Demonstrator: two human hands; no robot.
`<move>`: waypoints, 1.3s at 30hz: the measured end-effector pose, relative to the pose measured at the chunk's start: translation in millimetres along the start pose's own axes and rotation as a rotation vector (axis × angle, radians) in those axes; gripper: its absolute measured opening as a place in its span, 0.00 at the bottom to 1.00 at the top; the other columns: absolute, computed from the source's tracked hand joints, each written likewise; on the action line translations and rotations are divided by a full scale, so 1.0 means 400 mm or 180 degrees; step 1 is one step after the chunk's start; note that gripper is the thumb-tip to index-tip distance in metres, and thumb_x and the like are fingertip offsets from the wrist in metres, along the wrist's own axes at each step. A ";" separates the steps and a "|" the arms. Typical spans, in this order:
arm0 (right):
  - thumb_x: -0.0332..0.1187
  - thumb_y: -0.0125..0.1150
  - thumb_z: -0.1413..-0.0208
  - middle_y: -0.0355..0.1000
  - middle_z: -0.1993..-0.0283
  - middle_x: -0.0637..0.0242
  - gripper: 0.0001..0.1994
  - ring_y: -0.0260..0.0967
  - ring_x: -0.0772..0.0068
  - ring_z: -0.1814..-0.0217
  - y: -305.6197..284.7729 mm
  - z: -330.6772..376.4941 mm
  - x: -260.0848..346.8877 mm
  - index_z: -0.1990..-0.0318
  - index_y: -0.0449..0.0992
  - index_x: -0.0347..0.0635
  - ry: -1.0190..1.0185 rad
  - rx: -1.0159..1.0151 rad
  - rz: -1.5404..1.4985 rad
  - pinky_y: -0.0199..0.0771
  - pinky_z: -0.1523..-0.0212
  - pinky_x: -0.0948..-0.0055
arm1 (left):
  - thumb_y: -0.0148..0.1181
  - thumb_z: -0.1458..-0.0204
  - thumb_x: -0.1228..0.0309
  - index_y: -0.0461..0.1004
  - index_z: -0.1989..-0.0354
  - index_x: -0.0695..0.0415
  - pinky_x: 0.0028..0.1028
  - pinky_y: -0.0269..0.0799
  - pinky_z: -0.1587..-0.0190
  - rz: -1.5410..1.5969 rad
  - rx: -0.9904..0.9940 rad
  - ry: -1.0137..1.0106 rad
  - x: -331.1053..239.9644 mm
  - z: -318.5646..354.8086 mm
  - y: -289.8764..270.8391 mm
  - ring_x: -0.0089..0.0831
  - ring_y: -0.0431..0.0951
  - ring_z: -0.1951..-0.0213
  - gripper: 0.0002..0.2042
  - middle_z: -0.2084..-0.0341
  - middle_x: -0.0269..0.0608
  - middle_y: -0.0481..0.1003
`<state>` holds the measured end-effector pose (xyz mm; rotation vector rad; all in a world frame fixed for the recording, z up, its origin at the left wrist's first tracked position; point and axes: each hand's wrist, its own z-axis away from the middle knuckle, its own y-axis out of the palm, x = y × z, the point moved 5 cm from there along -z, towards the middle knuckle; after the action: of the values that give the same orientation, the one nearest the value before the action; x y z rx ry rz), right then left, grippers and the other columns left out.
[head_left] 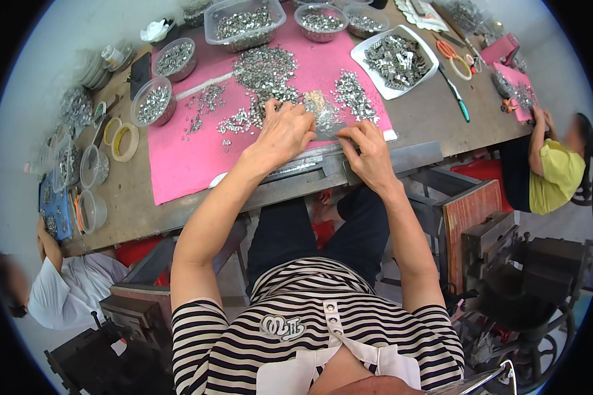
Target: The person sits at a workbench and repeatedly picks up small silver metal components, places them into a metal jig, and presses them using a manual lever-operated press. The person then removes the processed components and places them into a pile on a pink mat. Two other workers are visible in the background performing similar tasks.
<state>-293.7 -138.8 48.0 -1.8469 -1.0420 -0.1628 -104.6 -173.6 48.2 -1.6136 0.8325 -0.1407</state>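
A pink cloth [191, 158] on the workbench carries heaps of small shiny metal pieces [263, 66]. My left hand [286, 131] bends over the near side of the largest heap, fingers curled down among the pieces; what its fingertips hold is too small to name. To its right lies a patch of thin, wire-like metal pieces [326, 118], with pale tan bits at its far side. My right hand [369, 151] is beside this patch at the bench's front edge, thumb and fingers drawn together; anything between them cannot be made out. Another metal heap [354, 95] lies beyond it.
Clear plastic tubs of metal parts, including a large one [244, 29], line the far side. A white tray [395, 62] of darker parts stands at right, near orange-handled scissors [447, 50] and a green-handled tool [463, 108]. Tape rolls [125, 143] lie left. Co-workers sit at both sides.
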 end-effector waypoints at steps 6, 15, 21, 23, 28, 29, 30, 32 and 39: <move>0.25 0.68 0.45 0.70 0.63 0.63 0.07 0.70 0.59 0.57 0.019 -0.029 -0.012 0.58 0.82 0.44 -0.0147 0.0206 0.0121 0.67 0.52 0.60 | 0.64 0.43 0.71 0.75 0.64 0.56 0.48 0.58 0.42 -0.0008 0.0134 0.0039 -0.003 0.004 0.020 0.43 0.74 0.54 0.05 0.67 0.42 0.75; 0.29 0.68 0.45 0.71 0.64 0.66 0.06 0.70 0.61 0.56 0.021 -0.072 -0.050 0.59 0.84 0.49 -0.0500 0.0888 0.0265 0.66 0.51 0.61 | 0.59 0.41 0.77 0.71 0.61 0.61 0.41 0.67 0.51 0.1117 -0.0363 -0.0186 0.017 0.050 -0.035 0.44 0.75 0.60 0.04 0.68 0.45 0.74; 0.28 0.66 0.43 0.72 0.64 0.64 0.02 0.70 0.59 0.56 0.029 -0.079 -0.014 0.63 0.80 0.42 -0.0647 0.0717 0.0166 0.65 0.53 0.60 | 0.58 0.38 0.79 0.74 0.53 0.64 0.34 0.75 0.54 0.1707 -0.0721 -0.0997 0.006 0.151 -0.070 0.34 0.80 0.60 0.07 0.62 0.45 0.79; 0.27 0.66 0.42 0.71 0.64 0.62 0.03 0.70 0.58 0.57 0.031 -0.067 0.035 0.64 0.78 0.40 -0.0457 0.0626 -0.0351 0.65 0.55 0.60 | 0.61 0.39 0.78 0.76 0.54 0.64 0.31 0.76 0.53 0.1762 -0.0860 -0.1036 -0.011 0.182 -0.078 0.33 0.82 0.59 0.07 0.62 0.45 0.81; 0.22 0.64 0.42 0.73 0.62 0.59 0.03 0.70 0.55 0.57 0.056 -0.002 0.110 0.62 0.75 0.36 -0.0151 0.0675 -0.1139 0.68 0.53 0.60 | 0.65 0.40 0.77 0.77 0.60 0.64 0.31 0.77 0.55 0.1981 -0.1077 -0.1193 -0.044 0.224 -0.063 0.32 0.83 0.61 0.04 0.66 0.44 0.83; 0.22 0.64 0.42 0.73 0.62 0.59 0.03 0.70 0.55 0.58 0.059 0.002 0.110 0.63 0.75 0.36 -0.0132 0.0629 -0.1168 0.68 0.54 0.60 | 0.65 0.40 0.77 0.77 0.61 0.64 0.31 0.77 0.55 0.2017 -0.1089 -0.1204 -0.049 0.229 -0.058 0.32 0.83 0.60 0.04 0.66 0.44 0.83; 0.21 0.64 0.42 0.73 0.62 0.59 0.04 0.70 0.55 0.58 0.062 0.005 0.112 0.63 0.75 0.36 -0.0113 0.0583 -0.1196 0.68 0.54 0.60 | 0.65 0.41 0.77 0.77 0.61 0.64 0.31 0.78 0.55 0.1987 -0.1135 -0.1150 -0.051 0.234 -0.054 0.32 0.84 0.61 0.04 0.65 0.44 0.83; 0.21 0.64 0.43 0.73 0.62 0.59 0.04 0.69 0.55 0.58 0.063 0.006 0.118 0.63 0.74 0.36 -0.0160 0.0549 -0.1145 0.68 0.55 0.60 | 0.65 0.42 0.78 0.77 0.61 0.63 0.32 0.77 0.55 0.1926 -0.1205 -0.1084 -0.058 0.238 -0.051 0.34 0.83 0.60 0.04 0.64 0.44 0.82; 0.20 0.64 0.44 0.72 0.63 0.59 0.04 0.68 0.54 0.60 0.071 0.002 0.136 0.64 0.74 0.35 -0.0509 0.0466 -0.0818 0.69 0.57 0.59 | 0.63 0.42 0.80 0.76 0.62 0.64 0.36 0.73 0.54 0.1537 -0.1350 -0.0904 -0.065 0.238 -0.042 0.41 0.79 0.59 0.03 0.63 0.45 0.80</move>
<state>-239.7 -111.0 56.5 -1.6102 -1.3659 -0.0887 -66.2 -81.2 49.6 -1.7149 1.0468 0.6303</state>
